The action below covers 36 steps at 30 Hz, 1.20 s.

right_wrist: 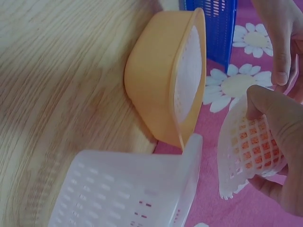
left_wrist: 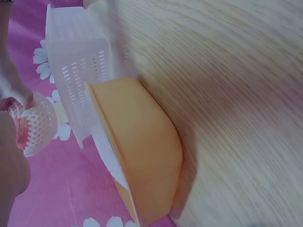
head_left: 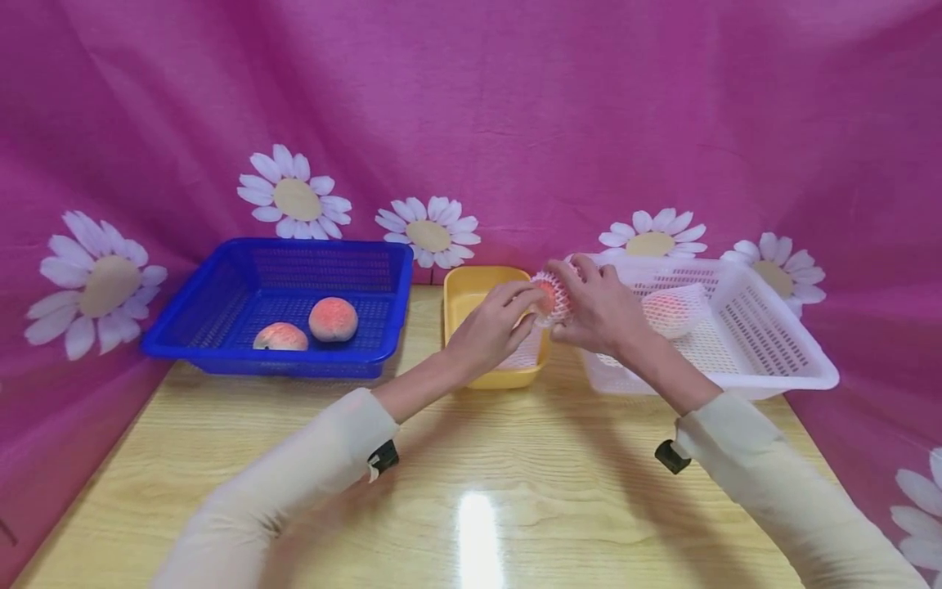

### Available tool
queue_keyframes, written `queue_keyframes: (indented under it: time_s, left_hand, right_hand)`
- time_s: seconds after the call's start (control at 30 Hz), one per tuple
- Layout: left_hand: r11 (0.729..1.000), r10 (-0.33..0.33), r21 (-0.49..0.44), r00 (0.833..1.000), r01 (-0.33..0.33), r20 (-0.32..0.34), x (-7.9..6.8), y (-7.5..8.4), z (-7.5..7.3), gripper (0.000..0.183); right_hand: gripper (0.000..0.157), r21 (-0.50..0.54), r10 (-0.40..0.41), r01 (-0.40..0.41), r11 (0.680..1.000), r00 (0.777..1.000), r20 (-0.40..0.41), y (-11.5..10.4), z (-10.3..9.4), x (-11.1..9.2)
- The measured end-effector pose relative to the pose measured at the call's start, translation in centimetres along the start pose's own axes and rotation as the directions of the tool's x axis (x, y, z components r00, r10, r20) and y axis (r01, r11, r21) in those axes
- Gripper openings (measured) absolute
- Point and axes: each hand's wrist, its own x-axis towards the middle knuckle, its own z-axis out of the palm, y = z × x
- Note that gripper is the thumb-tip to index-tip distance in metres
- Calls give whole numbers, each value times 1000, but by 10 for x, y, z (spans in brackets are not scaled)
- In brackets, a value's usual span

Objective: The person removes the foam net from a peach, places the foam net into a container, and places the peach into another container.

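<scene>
left sleeve [head_left: 294, 466]: pale cream cloth, long, plain, creased crosswise; left cuff [head_left: 377, 415] straight-edged. right sleeve [head_left: 795, 487]: matching cream cloth, soft folds; right cuff [head_left: 710, 425] loose. small black block [head_left: 384, 456] at left cuff, pale tab [head_left: 374, 469] beside it. second black block [head_left: 672, 456], rounded edges, at right cuff.

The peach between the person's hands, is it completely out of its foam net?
No, in the left-wrist view the white foam net is around part of the peach.

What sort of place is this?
Probably a staged indoor workspace: pink flowered cloth hangs behind a wood-grain table, with a blue basket standing on it.
</scene>
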Motion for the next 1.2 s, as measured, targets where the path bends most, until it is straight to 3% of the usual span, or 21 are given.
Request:
queue_keyframes:
  time_s: [0.3, 0.53, 0.77, 1.2]
  left_hand:
    - [1000, -22, 11, 1000, 22, 22, -12, -1, -9, 31]
    - [999, -27, 19, 999, 27, 25, -21, -1, -16, 31]
    - [1000, -23, 16, 1000, 23, 18, -32, 1, -25, 33]
    - [997, -70, -36, 997, 71, 25, -59, 7, -37, 37]
  right_hand:
    - [85, -18, -119, 119, 993, 992, -50, -9, 6, -2]
    - [90, -17, -101, 101, 995, 995, 12, -23, 4, -5]
    - [90, -16, -148, 149, 989, 989, 15, -36, 5, -9]
    - [91, 25, -165, 164, 986, 982, 86, -58, 6, -19]
